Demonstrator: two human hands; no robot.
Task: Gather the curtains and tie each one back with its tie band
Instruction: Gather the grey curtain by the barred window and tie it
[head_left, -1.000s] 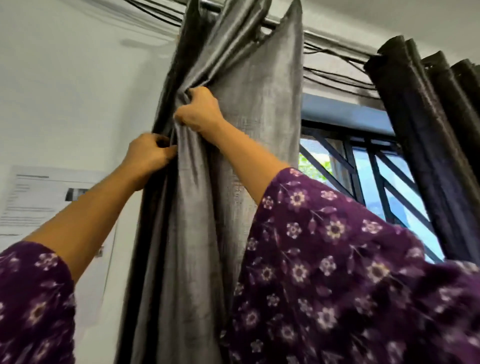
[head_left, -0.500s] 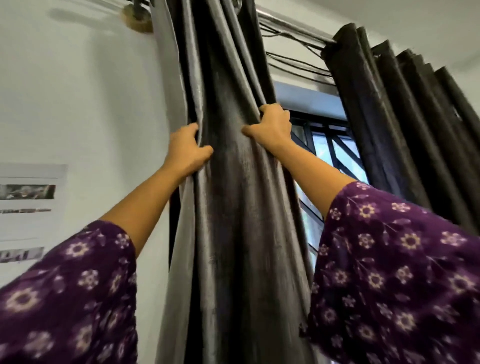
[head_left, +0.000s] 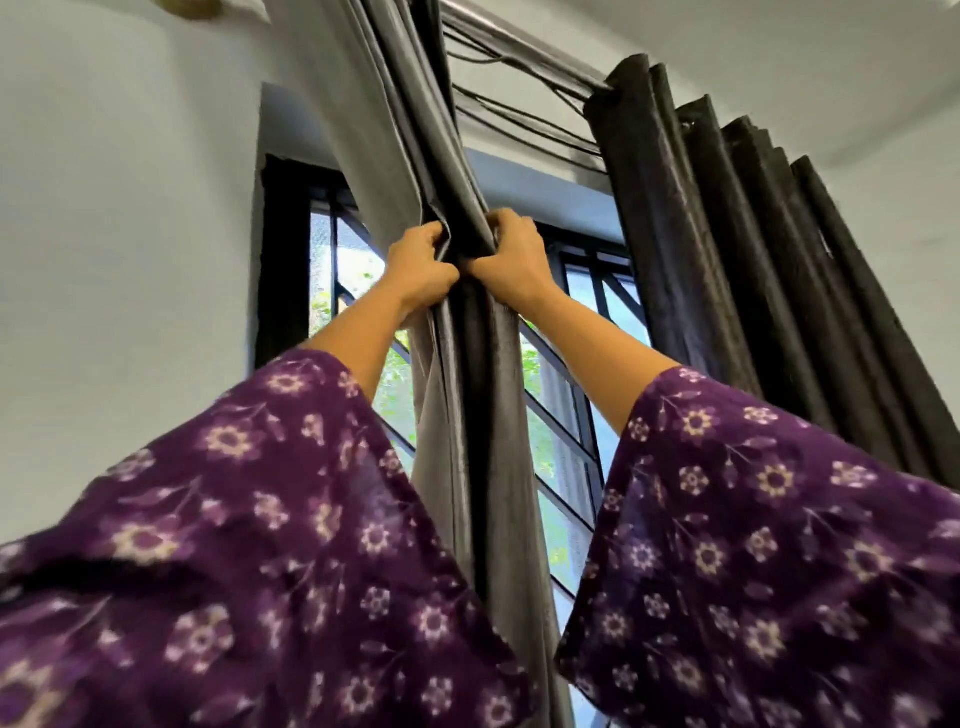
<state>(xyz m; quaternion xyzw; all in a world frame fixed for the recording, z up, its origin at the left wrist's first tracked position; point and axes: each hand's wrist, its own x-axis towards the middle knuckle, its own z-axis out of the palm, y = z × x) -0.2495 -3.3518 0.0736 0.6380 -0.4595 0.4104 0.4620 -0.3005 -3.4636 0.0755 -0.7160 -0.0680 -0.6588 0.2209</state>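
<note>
A tall grey curtain (head_left: 467, 415) hangs bunched from its rod before the window, likely soft, heavy and slippery, best gripped around the whole bundle, where the left hand (head_left: 422, 270) and right hand (head_left: 511, 265) both clamp its folds together.

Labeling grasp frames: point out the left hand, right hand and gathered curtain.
left hand (head_left: 421, 270), head view, back of the hand
right hand (head_left: 511, 262), head view, back of the hand
gathered curtain (head_left: 483, 395), head view, bunched folds below the hands
</note>
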